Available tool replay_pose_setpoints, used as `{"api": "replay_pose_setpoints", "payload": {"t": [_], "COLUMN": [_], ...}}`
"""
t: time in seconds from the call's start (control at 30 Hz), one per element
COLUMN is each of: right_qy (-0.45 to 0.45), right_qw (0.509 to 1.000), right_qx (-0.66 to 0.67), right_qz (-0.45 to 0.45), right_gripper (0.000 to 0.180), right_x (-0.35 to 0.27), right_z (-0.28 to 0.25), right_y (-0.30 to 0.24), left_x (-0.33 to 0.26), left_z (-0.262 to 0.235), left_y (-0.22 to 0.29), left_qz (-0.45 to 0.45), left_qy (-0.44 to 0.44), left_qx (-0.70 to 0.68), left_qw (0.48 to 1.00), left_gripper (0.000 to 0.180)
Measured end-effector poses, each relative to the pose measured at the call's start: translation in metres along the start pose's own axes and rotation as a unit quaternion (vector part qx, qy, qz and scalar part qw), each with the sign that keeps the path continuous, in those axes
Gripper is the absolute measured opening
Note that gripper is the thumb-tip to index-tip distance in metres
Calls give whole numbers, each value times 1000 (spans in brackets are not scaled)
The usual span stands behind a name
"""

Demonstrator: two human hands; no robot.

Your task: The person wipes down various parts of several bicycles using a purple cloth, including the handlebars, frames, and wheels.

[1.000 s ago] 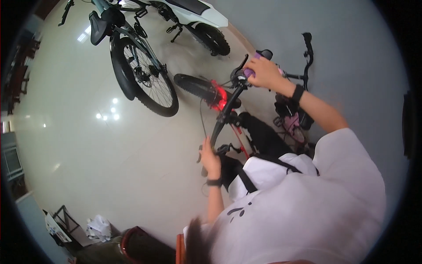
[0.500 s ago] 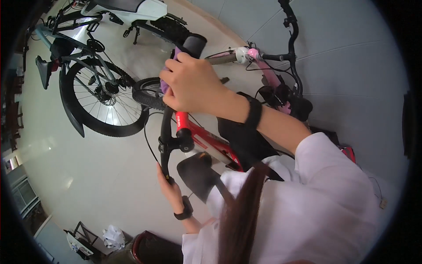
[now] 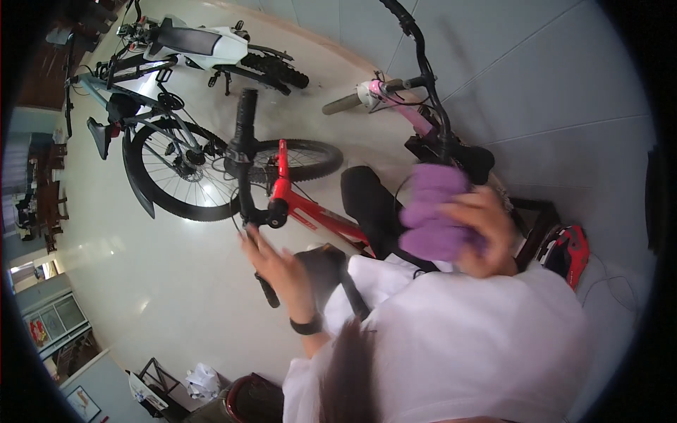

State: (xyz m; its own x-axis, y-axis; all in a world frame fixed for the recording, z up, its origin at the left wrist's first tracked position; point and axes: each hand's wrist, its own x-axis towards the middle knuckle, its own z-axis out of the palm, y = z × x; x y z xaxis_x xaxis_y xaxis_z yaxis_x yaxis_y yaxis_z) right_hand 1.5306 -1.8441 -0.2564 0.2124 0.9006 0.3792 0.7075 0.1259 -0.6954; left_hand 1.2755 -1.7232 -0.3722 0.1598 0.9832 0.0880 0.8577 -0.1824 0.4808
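Observation:
Bunched in my right hand point(image 3: 485, 229) is a folded purple cloth point(image 3: 437, 215), off to the right of the bicycle and close to my body. My left hand point(image 3: 282, 271) lies over the near half of the black handlebar point(image 3: 244, 176), its fingers stretched out and slightly blurred; whether it touches the bar is hard to tell. The near handlebar grip point(image 3: 266, 290) pokes out beside that hand. The bar belongs to a red bicycle point(image 3: 310, 211), with its front wheel point(image 3: 317, 151) turned ahead of me. My black-clad leg point(image 3: 370, 204) is beside the frame.
A grey-blue bicycle point(image 3: 185, 130) and a white-and-black motorbike point(image 3: 222, 46) stand at the far left. A pink bicycle point(image 3: 409, 116) leans near the grey wall point(image 3: 536, 92) at right. A red-and-black helmet-like item point(image 3: 570, 250) lies by the wall. A white plastic bag point(image 3: 203, 381) sits at lower left.
My right hand has carried the purple cloth from the far handlebar grip back to the right, near my body. My left hand has loosened from the near grip and moved up along the bar.

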Motion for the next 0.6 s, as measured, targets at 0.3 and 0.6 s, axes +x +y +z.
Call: {"api": "replay_pose_setpoints", "payload": {"t": [0.3, 0.6], "right_qy": [393, 147], "right_qw": [884, 933], "right_qx": [-11, -245], "right_qz": [252, 219], "right_gripper": [38, 46], "right_x": [-74, 13], "right_z": [-24, 44], "right_y": [158, 271], "left_x": [-24, -61], "left_z": [126, 222], "left_y": [168, 162], "left_qz": [360, 197], "left_qy": [-256, -375], "left_qx": [-285, -128], "left_qw": [851, 897], "left_gripper": [60, 71]}}
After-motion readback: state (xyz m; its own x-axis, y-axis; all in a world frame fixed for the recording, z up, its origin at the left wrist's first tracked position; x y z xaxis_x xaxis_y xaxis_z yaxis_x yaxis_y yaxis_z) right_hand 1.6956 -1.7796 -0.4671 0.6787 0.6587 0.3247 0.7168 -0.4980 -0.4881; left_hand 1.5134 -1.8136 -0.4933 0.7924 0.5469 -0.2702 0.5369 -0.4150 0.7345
